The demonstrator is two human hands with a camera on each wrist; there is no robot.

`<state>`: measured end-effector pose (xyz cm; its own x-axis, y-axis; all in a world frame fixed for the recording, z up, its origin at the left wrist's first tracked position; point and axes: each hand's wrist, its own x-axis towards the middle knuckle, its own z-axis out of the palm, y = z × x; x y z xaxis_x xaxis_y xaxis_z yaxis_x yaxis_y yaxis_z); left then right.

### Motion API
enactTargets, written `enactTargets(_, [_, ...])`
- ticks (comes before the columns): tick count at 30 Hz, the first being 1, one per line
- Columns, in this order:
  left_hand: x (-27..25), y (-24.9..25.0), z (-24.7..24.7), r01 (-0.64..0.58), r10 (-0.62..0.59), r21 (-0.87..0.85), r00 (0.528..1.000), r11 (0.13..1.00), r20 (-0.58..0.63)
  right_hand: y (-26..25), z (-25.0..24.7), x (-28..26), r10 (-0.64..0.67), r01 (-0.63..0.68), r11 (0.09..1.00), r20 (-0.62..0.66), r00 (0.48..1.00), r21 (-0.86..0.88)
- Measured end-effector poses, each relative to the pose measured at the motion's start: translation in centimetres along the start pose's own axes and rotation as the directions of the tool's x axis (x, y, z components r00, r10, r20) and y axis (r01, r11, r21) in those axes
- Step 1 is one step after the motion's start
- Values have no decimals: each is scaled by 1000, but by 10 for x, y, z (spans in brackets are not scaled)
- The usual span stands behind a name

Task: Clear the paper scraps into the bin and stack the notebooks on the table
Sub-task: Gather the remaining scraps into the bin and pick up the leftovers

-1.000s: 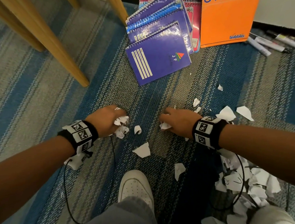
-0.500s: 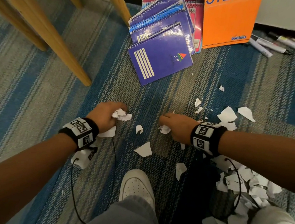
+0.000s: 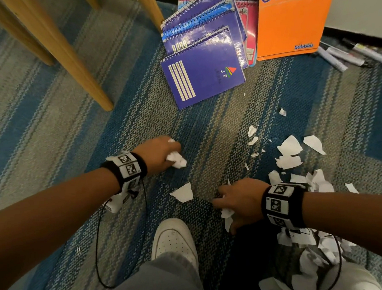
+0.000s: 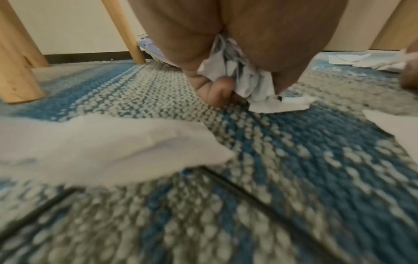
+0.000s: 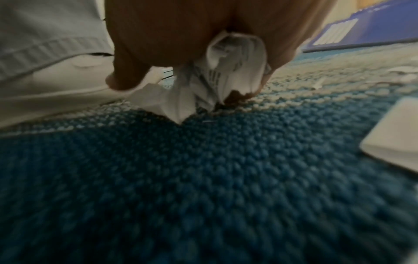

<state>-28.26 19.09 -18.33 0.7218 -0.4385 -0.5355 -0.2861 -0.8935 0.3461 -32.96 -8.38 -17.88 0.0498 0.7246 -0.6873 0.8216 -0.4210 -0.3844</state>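
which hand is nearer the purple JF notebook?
Left. The left hand sits just below the purple JF notebook; the right hand is lower, by the white shoe.

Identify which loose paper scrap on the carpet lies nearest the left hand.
The pointed white scrap between the two hands, just below the left hand; the other loose scraps cluster further right.

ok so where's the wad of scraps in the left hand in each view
Head: the wad of scraps sits left of centre, gripped by the left hand.
Left wrist: top centre, bunched under the palm.
Right wrist: not in it.
Shared landmark: the purple notebook, at the right wrist's top right.
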Motion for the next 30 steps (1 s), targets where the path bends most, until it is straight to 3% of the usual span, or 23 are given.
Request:
enactTargets(3, [-6, -17, -22, 75, -124, -213, 966, 974, -228, 1, 4, 0, -64, 62, 997, -43, 997, -36])
enactTargets(5, [-13, -30, -39, 124, -203, -285, 942, 951, -268, 5, 6, -4, -94, 92, 995, -64, 994, -32])
enactTargets(9, [-30, -48, -52, 207, -260, -228, 937, 951, -234, 13, 6, -6, -59, 65, 995, -72, 996, 75])
enactTargets(15, [-42, -52, -41, 264, -304, -210, 933, 941, -192, 20, -24, 8, 163, -100, 944, -178, 970, 315])
enactTargets(20, [-51, -64, -31, 248, -256, -80, 961, 965, -109, 4, -56, 34, 152, -77, 965, -290, 945, 252])
enactTargets(24, [-54, -75, -12, 196, -195, -2, 978, 981, 73, -14, -61, 58, 73, -54, 994, -210, 975, 97])
enactTargets(27, [-46, -76, -5, 157, -156, -40, 987, 987, 28, -18, -48, 64, 10, -15, 1000, -208, 978, -21])
enactTargets(30, [-39, -77, -12, 112, -112, -96, 994, 989, 2, -17, -42, 61, 21, -12, 999, -265, 964, 34])
